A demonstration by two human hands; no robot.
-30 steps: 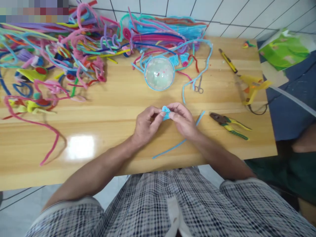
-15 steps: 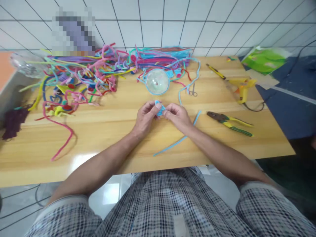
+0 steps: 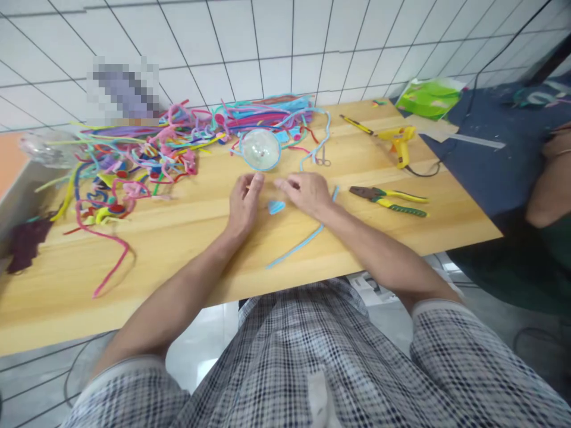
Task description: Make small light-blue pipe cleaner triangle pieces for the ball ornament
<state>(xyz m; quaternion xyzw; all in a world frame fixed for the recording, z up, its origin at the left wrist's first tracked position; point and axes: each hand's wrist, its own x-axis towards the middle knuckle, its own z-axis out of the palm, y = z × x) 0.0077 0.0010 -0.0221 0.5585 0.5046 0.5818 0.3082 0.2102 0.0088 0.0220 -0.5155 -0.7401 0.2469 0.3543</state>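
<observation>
head view: small blue piece (image 3: 276, 207) lies on the wooden table (image 3: 191, 208), between the two hands and a bit nearer the wearer than the fingertips. neither hand has hold of it.

left hand (image 3: 243, 202): just left of the piece, thumb up, fingers loosely curled. right hand (image 3: 307, 191): just right of and beyond the piece, thumb reaching toward the left hand, other fingers bent. the hands are apart from each other. can't tell if either set of fingertips pinches something small, too blurred.

loose blue stem (image 3: 289, 254) runs diagonally on the table, passing under the right forearm. pliers (image 3: 388, 200) lie right of that arm, handles pointing right.

clear dome (image 3: 261, 150) with a blue rim sits beyond the hands. scissors (image 3: 323, 161) right of it, near a bent light blue stem (image 3: 329, 128).

far right of table: utility knife (image 3: 355, 124), then yellow glue gun (image 3: 401, 145) on its side. green packet (image 3: 429, 98) near the far right corner.

left: tangled heap of coloured stems (image 3: 143, 154), one pink stem (image 3: 111, 270) trailing toward the near edge. another person's arm (image 3: 542, 199) at the right edge of view.
</observation>
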